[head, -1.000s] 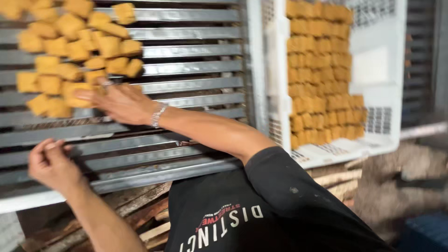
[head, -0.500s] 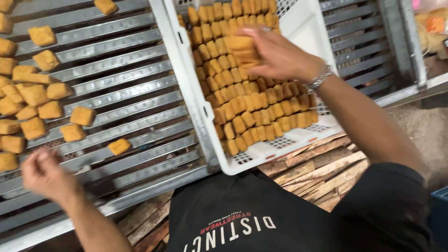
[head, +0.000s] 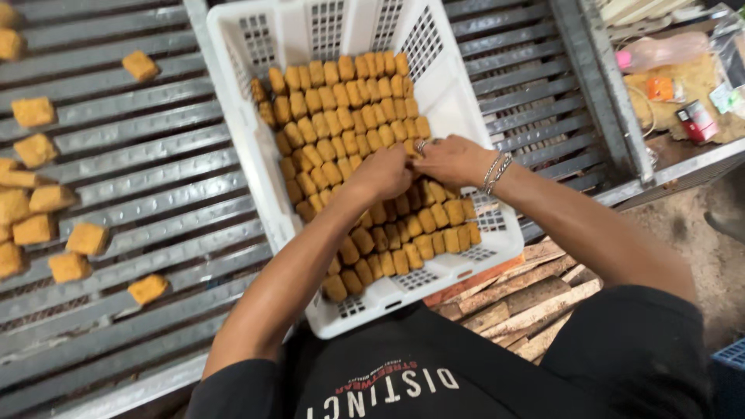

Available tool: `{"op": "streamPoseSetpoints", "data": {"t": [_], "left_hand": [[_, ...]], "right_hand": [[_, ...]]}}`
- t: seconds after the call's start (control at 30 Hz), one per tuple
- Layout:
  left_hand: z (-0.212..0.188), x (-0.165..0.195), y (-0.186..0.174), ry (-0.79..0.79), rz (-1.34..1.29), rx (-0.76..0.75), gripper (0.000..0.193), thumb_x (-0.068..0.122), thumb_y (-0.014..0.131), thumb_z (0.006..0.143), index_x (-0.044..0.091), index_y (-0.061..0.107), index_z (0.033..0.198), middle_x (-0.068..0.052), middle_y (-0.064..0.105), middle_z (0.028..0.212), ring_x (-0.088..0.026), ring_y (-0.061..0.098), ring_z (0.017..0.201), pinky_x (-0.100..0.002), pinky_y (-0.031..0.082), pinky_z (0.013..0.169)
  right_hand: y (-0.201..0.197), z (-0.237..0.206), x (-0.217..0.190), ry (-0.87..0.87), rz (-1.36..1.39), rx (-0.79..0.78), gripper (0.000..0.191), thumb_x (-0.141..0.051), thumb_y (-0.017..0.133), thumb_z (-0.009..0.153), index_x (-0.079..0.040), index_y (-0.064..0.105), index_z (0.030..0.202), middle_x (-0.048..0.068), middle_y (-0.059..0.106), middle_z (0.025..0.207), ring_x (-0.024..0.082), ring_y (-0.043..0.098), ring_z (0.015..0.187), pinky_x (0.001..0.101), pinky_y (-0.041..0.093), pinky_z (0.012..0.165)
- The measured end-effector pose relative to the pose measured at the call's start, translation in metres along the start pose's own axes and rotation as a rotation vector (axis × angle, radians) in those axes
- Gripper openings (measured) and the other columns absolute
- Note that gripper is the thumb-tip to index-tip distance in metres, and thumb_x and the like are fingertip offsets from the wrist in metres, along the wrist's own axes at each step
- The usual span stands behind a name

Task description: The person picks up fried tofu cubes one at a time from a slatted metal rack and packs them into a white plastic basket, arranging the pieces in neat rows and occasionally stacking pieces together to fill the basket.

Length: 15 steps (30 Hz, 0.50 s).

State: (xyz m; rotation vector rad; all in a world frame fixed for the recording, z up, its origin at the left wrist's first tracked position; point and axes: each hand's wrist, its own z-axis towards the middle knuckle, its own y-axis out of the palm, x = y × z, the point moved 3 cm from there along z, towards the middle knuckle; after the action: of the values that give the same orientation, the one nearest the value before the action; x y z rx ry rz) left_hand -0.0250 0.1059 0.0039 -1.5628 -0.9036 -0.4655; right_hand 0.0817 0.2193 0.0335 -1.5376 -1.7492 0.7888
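Lighting: we note even, soft daylight, no harsh glare. Shadows: faint, under the crate [head: 233, 93] and arms. Focus: sharp centrally; slight motion blur and wide-angle bending toward the edges.

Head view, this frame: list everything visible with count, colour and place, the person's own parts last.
crate: one, white perforated plastic, centre, resting on the rack.
packed pieces: many, golden-brown blocks, in tight rows inside the crate.
loose pieces: about a dozen, golden-brown, scattered on the rack at left.
slatted rack: one, grey metal, under and either side of the crate.
wooden planks: several, brown, below the crate's near right corner.
small clutter: a pink bottle and a few red and orange packets, top right.
bracelets: silver, on the right wrist.
left hand: on the packed pieces, mid-crate.
right hand: beside the left hand, touching the same rows.
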Motion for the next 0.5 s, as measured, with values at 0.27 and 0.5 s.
{"op": "streamPoseSetpoints", "data": {"t": [0.27, 0.5], "left_hand": [[0.014, -0.032, 0.02, -0.041, -0.12, -0.1, 0.042, 0.037, 0.069, 0.089, 0.004, 0.071, 0.115, -0.023, 0.073, 0.108, -0.038, 0.071, 0.102, -0.046, 0.055, 0.091], [0.026, -0.029, 0.043, 0.05, -0.05, 0.032, 0.04, 0.043, 0.075, 0.081, 0.019, 0.076, 0.114, -0.018, 0.073, 0.108, -0.037, 0.071, 0.102, -0.048, 0.055, 0.089]], "right_hand": [[-0.003, 0.019, 0.02, -0.094, 0.446, 0.159, 0.049, -0.033, 0.062, 0.09, -0.013, 0.058, 0.135, 0.018, 0.071, 0.111, 0.04, 0.067, 0.1, 0.0516, 0.054, 0.087], [0.018, 0.028, 0.016, -0.023, 0.396, 0.03, 0.036, -0.04, 0.067, 0.087, -0.015, 0.068, 0.112, 0.015, 0.071, 0.108, 0.036, 0.067, 0.102, 0.0483, 0.055, 0.087]]}}
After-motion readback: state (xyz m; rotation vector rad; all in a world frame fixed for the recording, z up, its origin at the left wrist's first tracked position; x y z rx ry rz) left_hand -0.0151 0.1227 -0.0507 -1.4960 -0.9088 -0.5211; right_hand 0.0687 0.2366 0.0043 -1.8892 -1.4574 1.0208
